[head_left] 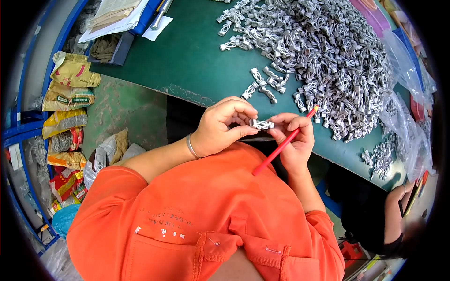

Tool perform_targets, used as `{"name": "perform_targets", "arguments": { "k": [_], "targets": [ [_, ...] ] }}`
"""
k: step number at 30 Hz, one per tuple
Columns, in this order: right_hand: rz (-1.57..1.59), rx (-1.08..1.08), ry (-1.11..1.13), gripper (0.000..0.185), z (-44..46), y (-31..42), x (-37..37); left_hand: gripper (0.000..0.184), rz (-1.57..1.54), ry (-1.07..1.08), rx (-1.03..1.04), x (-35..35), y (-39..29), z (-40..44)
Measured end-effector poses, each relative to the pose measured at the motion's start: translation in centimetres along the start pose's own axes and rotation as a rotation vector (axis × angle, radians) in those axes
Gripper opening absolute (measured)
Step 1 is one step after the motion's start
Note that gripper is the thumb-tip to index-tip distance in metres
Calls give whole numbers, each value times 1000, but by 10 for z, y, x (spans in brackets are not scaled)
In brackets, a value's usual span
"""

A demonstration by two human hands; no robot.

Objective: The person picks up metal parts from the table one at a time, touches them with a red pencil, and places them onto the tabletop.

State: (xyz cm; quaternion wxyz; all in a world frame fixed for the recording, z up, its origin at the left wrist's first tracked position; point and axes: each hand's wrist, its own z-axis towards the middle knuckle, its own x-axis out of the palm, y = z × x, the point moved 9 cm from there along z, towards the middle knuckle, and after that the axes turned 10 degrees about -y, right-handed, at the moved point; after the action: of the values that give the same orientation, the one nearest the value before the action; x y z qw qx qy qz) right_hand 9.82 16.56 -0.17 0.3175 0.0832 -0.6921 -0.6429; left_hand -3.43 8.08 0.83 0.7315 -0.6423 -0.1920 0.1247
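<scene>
Between my two hands, just off the table's front edge, is a small silver metal part (261,125) with ring-like ends and an open, twisted middle. My left hand (226,122) pinches one end between thumb and fingers. The fingertips of my right hand (294,139) grip the other end, and a red pen-like stick (277,152) with a yellow tip also sits in that hand, slanting down toward my chest. Several similar parts (265,84) lie loose on the table beyond my hands.
A large heap of the same metal parts (337,61) covers the right of the green table (187,61). Clear plastic bags (405,126) hang at its right edge, near another person's arm (393,213). Papers (115,18), a grey bin (112,49) and shelved sacks (70,96) stand left.
</scene>
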Motion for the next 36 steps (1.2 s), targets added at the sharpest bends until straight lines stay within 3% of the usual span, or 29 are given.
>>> {"name": "perform_targets", "arguments": {
  "k": [6, 9, 12, 15, 20, 24, 27, 30, 32, 34, 36],
  "targets": [
    [-169, -165, 79, 32, -6, 4, 7, 28, -8, -1, 93, 0, -15, 1],
    [-212, -198, 113, 32, -9, 6, 10, 25, 165, 14, 205, 1, -28, 0],
    [-267, -255, 142, 31, -4, 16, 11, 23, 146, -28, 184, -8, -28, -1],
    [-593, -498, -63, 29, 7, 30, -2, 19, 364, 89, 113, -8, -22, -5],
    [-937, -608, -49, 31, 31, 23, 12, 17, 379, 151, -58, -2, 2, -13],
    [-844, -602, -55, 30, 32, 24, 10, 26, 342, 99, -144, -7, 13, -9],
    [-663, -632, -26, 32, 23, 37, 16, 36, -20, -32, -390, -13, 33, -5],
    [-524, -580, 48, 34, 10, 36, 21, 34, -177, -57, -497, -9, 31, -2],
    [-489, -587, 87, 35, 6, 37, 24, 30, -124, -25, -504, -9, 31, 0],
    [-386, -451, 91, 34, 7, 29, 18, 22, -75, 30, -356, -9, 25, 2],
    [-183, -183, 48, 29, 10, 8, 6, 17, -99, -24, -378, -10, 25, 1]
  ]
}}
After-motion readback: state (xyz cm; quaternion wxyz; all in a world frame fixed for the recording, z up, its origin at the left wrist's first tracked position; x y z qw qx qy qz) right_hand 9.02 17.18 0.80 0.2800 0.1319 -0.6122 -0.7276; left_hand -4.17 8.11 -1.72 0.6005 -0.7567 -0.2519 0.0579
